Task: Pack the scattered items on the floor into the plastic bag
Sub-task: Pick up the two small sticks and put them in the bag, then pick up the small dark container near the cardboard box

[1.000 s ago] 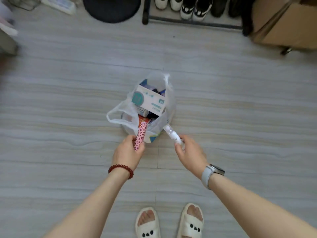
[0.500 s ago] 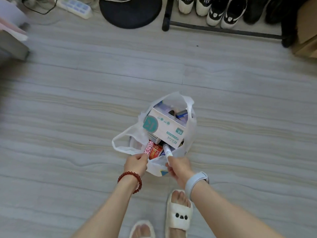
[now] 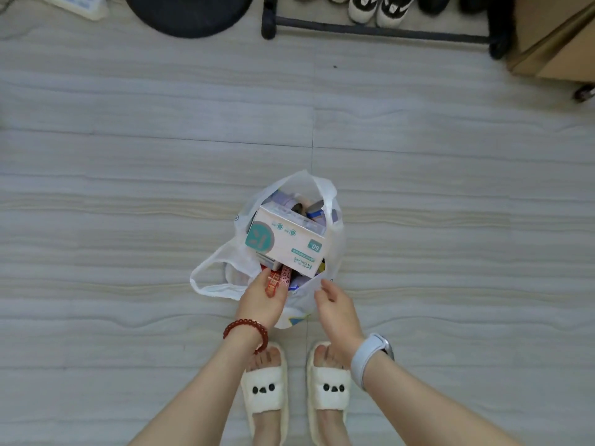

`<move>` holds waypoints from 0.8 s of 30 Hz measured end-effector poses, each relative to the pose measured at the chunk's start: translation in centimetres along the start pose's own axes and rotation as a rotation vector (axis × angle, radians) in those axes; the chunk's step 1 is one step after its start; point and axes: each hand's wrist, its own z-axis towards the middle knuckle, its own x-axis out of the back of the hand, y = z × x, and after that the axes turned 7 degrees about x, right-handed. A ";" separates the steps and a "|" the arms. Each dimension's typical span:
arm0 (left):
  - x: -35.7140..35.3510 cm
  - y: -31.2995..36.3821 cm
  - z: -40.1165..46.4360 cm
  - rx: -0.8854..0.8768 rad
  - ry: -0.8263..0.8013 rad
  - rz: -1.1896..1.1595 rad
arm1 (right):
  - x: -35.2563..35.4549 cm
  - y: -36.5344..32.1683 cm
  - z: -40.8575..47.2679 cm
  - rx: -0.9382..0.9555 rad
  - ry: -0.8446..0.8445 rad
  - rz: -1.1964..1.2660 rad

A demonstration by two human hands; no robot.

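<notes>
at the far left a loose handle loop of the plastic bag (image 3: pixel 209 278) sagged toward the floor (image 3: pixel 128 220). the bag itself stood on the pale tiles just ahead of my slippers (image 3: pixel 264 394), mouth up and crowded with things.

my left hand (image 3: pixel 262 300), red bead bracelet (image 3: pixel 246 333) on the wrist, reached into the near side of the bag's mouth. its fingers were curled round a red packet (image 3: pixel 273 284), with the thumb lying over it. just beside that packet stood a pink spotted tube (image 3: pixel 286 274); my fingers were against it, but i could not tell whether they also gripped it. the tube's long axis ran from my hand up and away into the bag, its far end going under the box.

above my hand a white and teal box (image 3: pixel 286 243) lay on top of the other contents, tilted, its long axis running from upper left down to lower right, the printed face turned up at me. behind it were purple and blue items i could not make out.

my right hand (image 3: pixel 335 309), grey watch (image 3: pixel 370 354) on the wrist, hovered at the bag's near right edge. its fingers were loosely spread and relaxed, holding nothing; the fingertips sat just beside the plastic, and i could not tell if they touched it.
</notes>
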 end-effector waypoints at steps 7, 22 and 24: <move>4.2 8.7 -9.1 -0.443 0.182 0.661 | 9.5 -7.4 -7.6 0.159 0.055 -0.351; -7.9 37.9 -33.1 -0.865 0.126 0.720 | 45.1 -15.3 -25.2 0.192 0.564 -0.024; -12.8 41.9 -34.9 -0.881 0.109 0.713 | 50.7 -14.6 -25.3 0.186 0.612 0.026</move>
